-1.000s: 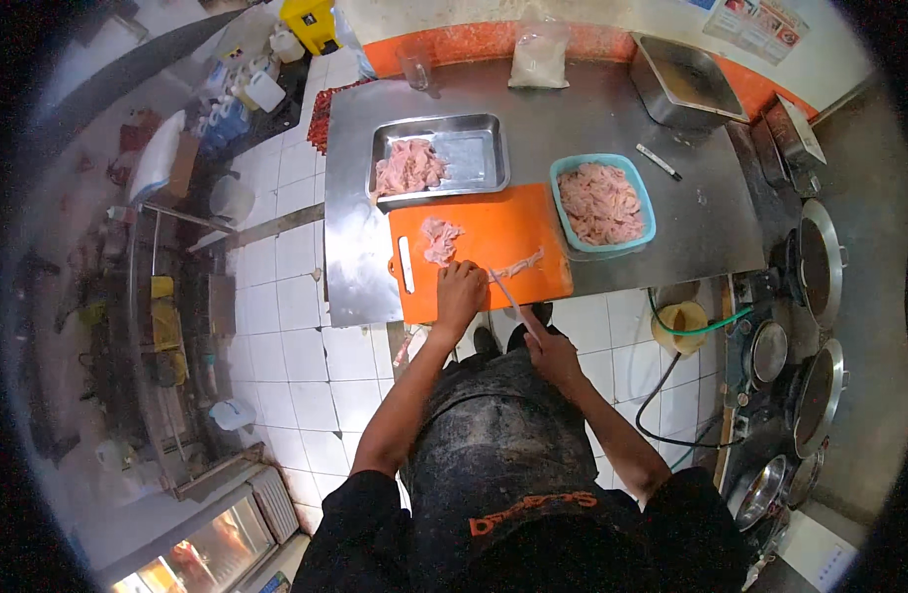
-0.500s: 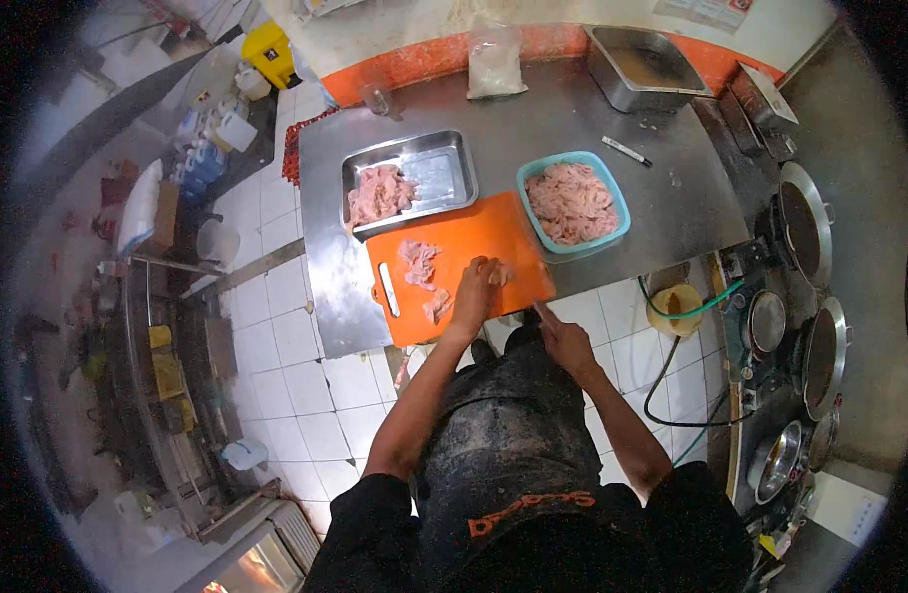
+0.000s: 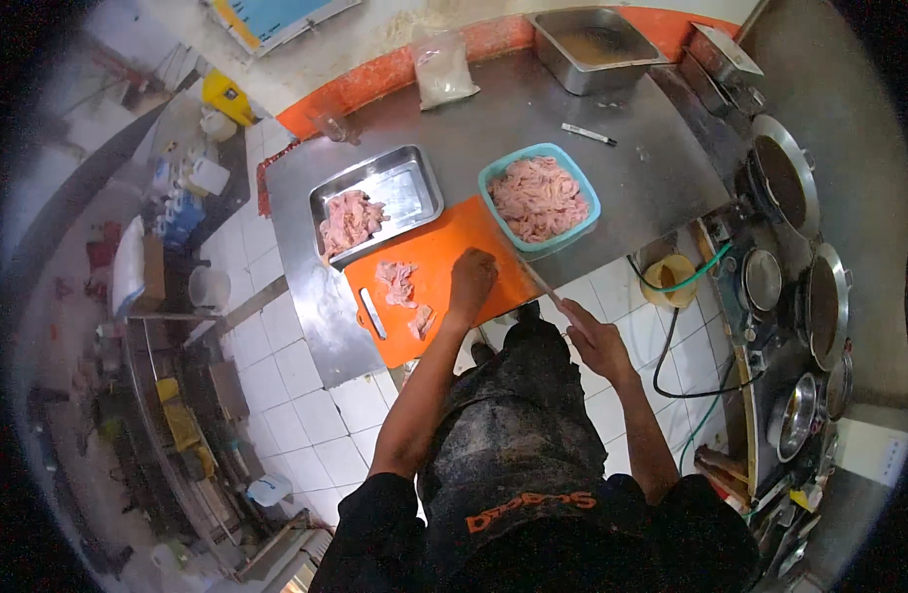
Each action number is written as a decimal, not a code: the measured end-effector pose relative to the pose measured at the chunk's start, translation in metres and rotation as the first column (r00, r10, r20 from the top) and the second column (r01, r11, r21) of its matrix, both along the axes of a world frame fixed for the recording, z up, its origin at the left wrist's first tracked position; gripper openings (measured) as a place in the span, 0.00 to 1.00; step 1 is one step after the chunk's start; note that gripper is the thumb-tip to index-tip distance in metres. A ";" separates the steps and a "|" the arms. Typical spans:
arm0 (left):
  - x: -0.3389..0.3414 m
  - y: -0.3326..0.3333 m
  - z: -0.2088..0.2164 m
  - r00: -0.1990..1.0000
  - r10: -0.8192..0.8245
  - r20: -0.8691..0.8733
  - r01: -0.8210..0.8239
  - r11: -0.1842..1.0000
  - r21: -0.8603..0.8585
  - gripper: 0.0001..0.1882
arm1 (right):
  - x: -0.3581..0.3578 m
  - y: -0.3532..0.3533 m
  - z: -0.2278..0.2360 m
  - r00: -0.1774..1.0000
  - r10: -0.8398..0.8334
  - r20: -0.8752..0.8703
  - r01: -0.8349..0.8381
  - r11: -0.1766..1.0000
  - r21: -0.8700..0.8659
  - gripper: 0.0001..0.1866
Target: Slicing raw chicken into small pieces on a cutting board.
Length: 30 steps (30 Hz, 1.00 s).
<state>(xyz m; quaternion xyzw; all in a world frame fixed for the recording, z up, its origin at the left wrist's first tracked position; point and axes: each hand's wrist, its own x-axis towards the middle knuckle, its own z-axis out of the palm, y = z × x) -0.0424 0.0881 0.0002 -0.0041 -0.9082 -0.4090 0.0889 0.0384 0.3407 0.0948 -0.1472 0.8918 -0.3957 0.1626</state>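
My left hand is closed over the right part of an orange cutting board; whatever its curled fingers hold, if anything, is hidden. In my right hand, off the board's near right corner, is a knife with its thin blade pointing up and left, close to the board's right edge. Pieces of pale pink raw meat lie on the board's left half, with a smaller piece nearer to me. A light blue tub heaped with cut raw meat stands beyond the board's right end.
A steel tray with larger raw meat pieces sits behind the board on the steel table. Farther back are a bag of white stuff, a marker pen and a deep steel pan. Woks line the right.
The view has shifted a little. My right hand has drawn the knife away from the board's near edge, its blade now showing. My left hand has curled; the meat beside it no longer shows.
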 end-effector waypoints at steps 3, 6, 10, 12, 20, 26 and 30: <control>-0.021 0.014 0.062 0.996 0.040 -0.083 -0.027 0.987 0.156 0.07 | 0.003 0.010 -0.004 0.992 -0.125 0.023 0.125 0.992 -0.001 0.25; -0.048 0.026 0.082 0.977 -0.043 -0.207 0.108 0.943 0.316 0.08 | 0.006 0.009 0.004 0.985 -0.172 -0.009 0.172 0.985 -0.004 0.23; -0.095 -0.007 0.026 0.934 -0.311 -0.178 0.349 0.902 0.253 0.11 | 0.002 0.004 -0.001 0.984 -0.176 0.004 0.176 0.983 -0.058 0.23; -0.091 -0.036 0.011 0.964 -0.251 -0.084 0.265 0.915 0.305 0.11 | 0.003 0.008 -0.005 0.985 -0.174 -0.006 0.173 0.983 -0.053 0.24; 0.091 -0.120 -0.010 0.926 0.264 0.271 -0.348 0.875 0.335 0.12 | -0.006 0.021 -0.024 0.973 -0.159 -0.169 0.155 0.987 -0.034 0.25; 0.085 -0.085 0.090 0.954 0.196 0.226 -0.084 0.900 -0.428 0.12 | -0.015 0.005 -0.033 0.989 -0.146 0.019 0.147 0.987 -0.059 0.26; 0.067 -0.064 0.091 0.961 0.213 0.178 -0.274 0.825 0.494 0.13 | -0.025 0.001 -0.041 0.993 -0.042 -0.110 0.041 0.999 -0.017 0.24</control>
